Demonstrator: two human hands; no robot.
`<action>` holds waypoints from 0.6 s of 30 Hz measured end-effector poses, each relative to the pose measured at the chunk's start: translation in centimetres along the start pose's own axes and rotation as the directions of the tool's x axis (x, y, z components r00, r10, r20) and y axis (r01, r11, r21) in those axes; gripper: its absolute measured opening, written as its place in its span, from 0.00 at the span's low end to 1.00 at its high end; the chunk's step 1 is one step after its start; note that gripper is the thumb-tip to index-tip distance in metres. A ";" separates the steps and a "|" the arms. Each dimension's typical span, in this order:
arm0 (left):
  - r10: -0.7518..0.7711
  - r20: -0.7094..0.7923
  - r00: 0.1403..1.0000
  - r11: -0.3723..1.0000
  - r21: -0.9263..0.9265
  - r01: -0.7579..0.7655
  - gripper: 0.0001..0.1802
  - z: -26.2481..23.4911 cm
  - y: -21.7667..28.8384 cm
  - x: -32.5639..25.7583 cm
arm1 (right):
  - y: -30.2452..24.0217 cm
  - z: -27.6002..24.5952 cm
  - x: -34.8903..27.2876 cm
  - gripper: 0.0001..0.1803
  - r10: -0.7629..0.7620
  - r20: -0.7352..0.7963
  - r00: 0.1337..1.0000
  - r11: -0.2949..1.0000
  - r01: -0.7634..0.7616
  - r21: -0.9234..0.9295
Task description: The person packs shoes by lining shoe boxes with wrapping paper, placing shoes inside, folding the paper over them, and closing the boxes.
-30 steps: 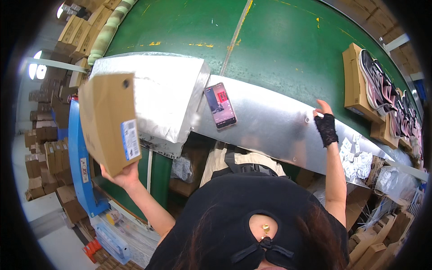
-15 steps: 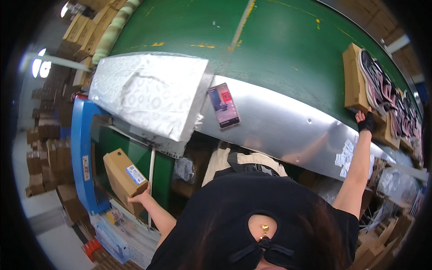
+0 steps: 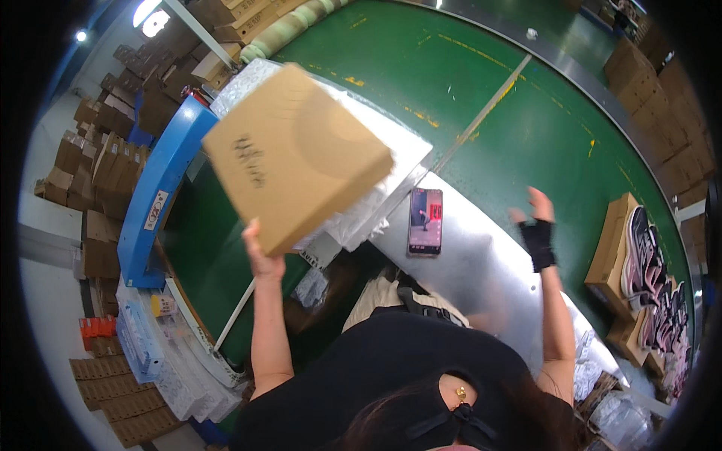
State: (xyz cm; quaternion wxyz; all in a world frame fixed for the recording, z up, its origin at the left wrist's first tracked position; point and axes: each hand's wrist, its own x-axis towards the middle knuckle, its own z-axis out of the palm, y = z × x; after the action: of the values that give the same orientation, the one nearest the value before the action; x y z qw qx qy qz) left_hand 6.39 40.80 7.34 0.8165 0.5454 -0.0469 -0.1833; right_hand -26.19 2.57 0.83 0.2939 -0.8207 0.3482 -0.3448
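The left hand grips the lower corner of a cardboard box, raised at upper centre-left. The gloved right hand, centre-right, hovers spread and empty over the metal plate, near a phone.

Matt brown cardboard box; brushed metal ledge; glossy phone; glove probably knit cloth.

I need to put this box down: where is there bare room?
The green belt beyond the phone lies bare, as does the metal ledge between phone and right hand. It is crowded at the shoe cartons, far right.
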 end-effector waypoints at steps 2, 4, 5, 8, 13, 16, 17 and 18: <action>-0.093 0.053 0.994 0.994 0.058 0.090 0.23 2.7 -2.2 0.0 | -9.9 5.0 1.6 0.33 -0.485 0.079 0.871 0.868 0.491 -0.079; -0.112 0.201 0.973 0.993 0.065 0.101 0.24 5.0 -5.6 -0.6 | -15.0 9.0 0.4 0.24 -0.604 0.184 0.776 0.744 0.631 -0.220; -0.153 0.246 0.957 0.988 0.058 0.143 0.25 5.3 -5.5 -0.5 | -16.6 10.5 0.3 0.22 -0.702 0.240 0.671 0.603 0.739 -0.300; -0.213 0.236 0.948 0.976 0.089 0.197 0.26 5.5 -4.4 -0.8 | -15.2 11.3 1.8 0.34 -0.720 0.102 0.686 0.583 0.679 -0.446; 0.226 0.247 0.942 0.935 0.217 -0.281 0.34 7.6 0.6 -2.5 | -18.0 9.3 2.7 0.34 -0.473 -0.023 0.881 0.874 0.473 0.116; 0.374 0.219 0.901 0.867 0.262 -0.424 0.21 10.1 3.6 -2.4 | -17.7 7.3 4.8 0.15 0.158 0.091 0.983 0.712 -0.178 0.680; 0.303 0.199 0.932 0.918 0.202 -0.341 0.19 10.2 3.6 -2.7 | -17.7 7.1 5.3 0.17 0.123 -0.118 0.985 0.758 -0.016 0.653; 0.217 0.215 0.952 0.958 0.138 -0.250 0.17 10.6 3.7 -2.5 | -16.3 6.5 6.0 0.18 0.222 0.017 0.975 0.656 -0.163 0.737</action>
State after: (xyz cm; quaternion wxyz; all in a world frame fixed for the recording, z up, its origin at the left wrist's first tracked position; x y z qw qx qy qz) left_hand 2.04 33.65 15.27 0.7762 0.5804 -0.2068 -0.1339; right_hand -12.05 9.05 10.98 0.6197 -0.5787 0.2763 -0.4525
